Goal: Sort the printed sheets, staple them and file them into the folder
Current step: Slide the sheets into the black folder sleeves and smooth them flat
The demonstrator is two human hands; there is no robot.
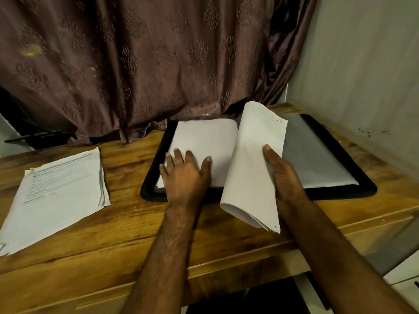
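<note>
A black folder [344, 141] lies open on the wooden table, with white sheets on both of its halves. My left hand [184, 175] presses flat, fingers spread, on the sheets [204, 141] lying on the folder's left half. My right hand [282, 175] grips a bent bundle of white sheets [251, 166], thumb on top, and holds it raised over the folder's middle. Another pile of printed sheets [56, 193] lies on the table at the left, apart from both hands. No stapler is in view.
A brown patterned curtain [147, 64] hangs behind the table and touches its back edge. A pale wall [362, 75] stands close on the right. The wooden table [136, 223] ends at its front edge just below my forearms. A dark object [34, 134] sits at the back left.
</note>
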